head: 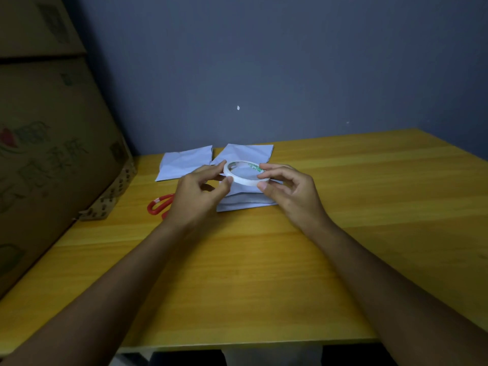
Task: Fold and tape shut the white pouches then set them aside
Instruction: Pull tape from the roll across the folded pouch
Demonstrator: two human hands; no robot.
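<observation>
cardboard box [52, 143] | faint print, illegible | tape roll [244, 173] | green marks, unreadable

**Dim room, soft light on the table, wide-angle bend at the edges**

You are working in low light. The grey wall [264, 62] is dark and murky, and the cardboard boxes [47, 133] beside the table's left edge fall into shade. The wooden table [369, 194] takes a soft, even glow, brightest toward its far right corner, without hard glare. Your forearms darken toward the near edge. Straight lines bow near the frame's borders, and detail there looks smeared.
</observation>
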